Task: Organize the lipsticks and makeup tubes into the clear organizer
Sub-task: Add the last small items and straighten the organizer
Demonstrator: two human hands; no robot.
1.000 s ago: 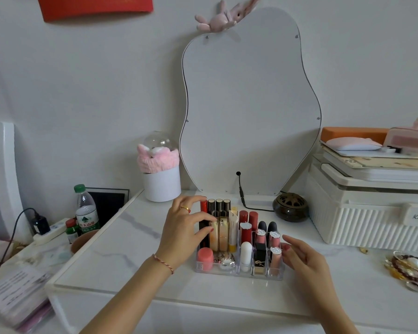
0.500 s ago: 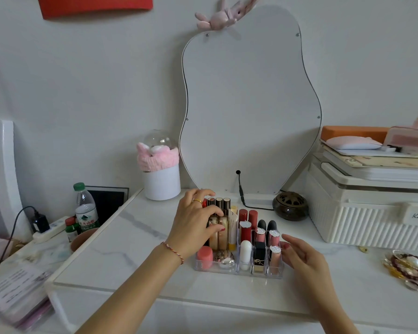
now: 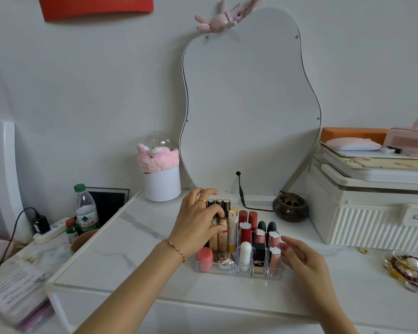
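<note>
Nearest the camera, two bare forearms reach in over the white marble bench (image 3: 135, 266). The right hand (image 3: 304, 259) sits low at the right end of the clear organizer (image 3: 237, 271), fingers loosely spread and relaxed, the tips just touching the organizer's right wall beside a pink tube (image 3: 274, 259); that grip holds nothing. The left hand (image 3: 196, 225), with a woven bracelet at the wrist and a gold ring, is over the organizer's left rear part, fingers curled round a tube there. Which tube exactly I cannot tell, as the fingers cover it, but the grip is closed on one of the tall ones.

The organizer stands on the bench just in front of the mirror, and it is well filled: a squat pink jar (image 3: 204, 257) at front left, a white lipstick (image 3: 245, 255) upright in the middle front, a black and gold one (image 3: 259, 255) beside it, red lipsticks (image 3: 247, 218) behind, and three dark tubes with gold caps (image 3: 219, 204) in the back row.

Further off, a dark round burner (image 3: 290, 207) sits right of the organizer, a ribbed white box (image 3: 362, 222) beyond it with a stack on top. Left of the mirror stands a white pot (image 3: 161, 186) with a pink plush piece. The wavy mirror (image 3: 249, 104) leans on the wall, a pink plush rabbit (image 3: 223, 19) on its top.
</note>
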